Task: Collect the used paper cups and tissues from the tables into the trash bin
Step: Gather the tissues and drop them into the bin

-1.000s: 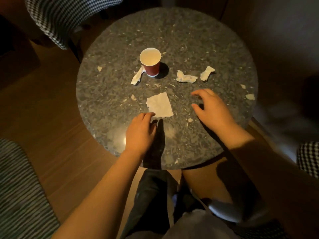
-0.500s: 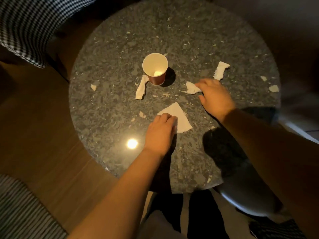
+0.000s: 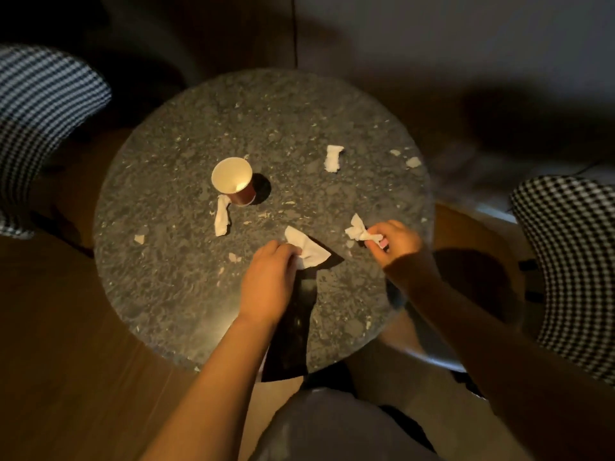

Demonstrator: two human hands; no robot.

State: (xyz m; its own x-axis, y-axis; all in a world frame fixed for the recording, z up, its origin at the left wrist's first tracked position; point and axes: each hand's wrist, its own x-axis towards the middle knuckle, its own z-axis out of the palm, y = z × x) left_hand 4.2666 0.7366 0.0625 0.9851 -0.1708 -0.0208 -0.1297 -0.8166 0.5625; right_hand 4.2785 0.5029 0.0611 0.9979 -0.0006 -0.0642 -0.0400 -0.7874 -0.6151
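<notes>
A round dark stone table (image 3: pixel 173 287) carries a red paper cup (image 3: pixel 234 181), upright with a white inside. A twisted tissue (image 3: pixel 222 215) lies just in front of the cup, and another crumpled tissue (image 3: pixel 333 158) lies at the far right. My left hand (image 3: pixel 268 281) grips the flat white tissue (image 3: pixel 307 249) and lifts it off the tabletop. My right hand (image 3: pixel 397 246) pinches a small crumpled tissue (image 3: pixel 356 229) just above the table. No trash bin is in view.
Small paper scraps (image 3: pixel 412 162) dot the tabletop near its right and left edges. Checkered chairs stand at the left (image 3: pixel 43 121) and at the right (image 3: pixel 572 261). Wooden floor (image 3: pixel 66 361) surrounds the table.
My left hand has closed on the flat tissue and raised it. My right hand has picked up the small crumpled tissue and drawn it back toward me.
</notes>
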